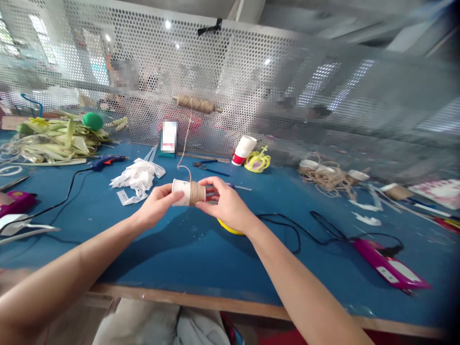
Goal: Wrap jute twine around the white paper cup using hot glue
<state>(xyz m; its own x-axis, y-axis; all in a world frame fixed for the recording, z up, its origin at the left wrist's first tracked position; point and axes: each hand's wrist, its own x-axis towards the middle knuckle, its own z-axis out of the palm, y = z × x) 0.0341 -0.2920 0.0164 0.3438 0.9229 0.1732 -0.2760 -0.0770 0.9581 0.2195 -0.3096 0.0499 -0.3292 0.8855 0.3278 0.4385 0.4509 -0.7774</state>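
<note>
A white paper cup (pixel 181 190), partly wrapped in brown twine (pixel 196 193), lies sideways in the air above the blue table. My left hand (pixel 161 200) grips its bare end, thumb on the near side. Around the twine-wrapped end are the fingers and thumb of my right hand (pixel 223 201). From the cup, a loose strand runs up to a spool of twine (pixel 195 103) fixed on the perforated metal panel. Under my right hand, a yellow round thing (pixel 230 228) is mostly hidden.
Crumpled white strips (pixel 139 178) and a blue glue gun (pixel 108 162) lie left, with dried husks (pixel 61 141) behind. Pliers (pixel 210 167), stacked cups (pixel 244 149) and a phone (pixel 168 136) are at the back. Right are a black cable (pixel 287 220), purple power strip (pixel 388 266) and twine pile (pixel 327 176).
</note>
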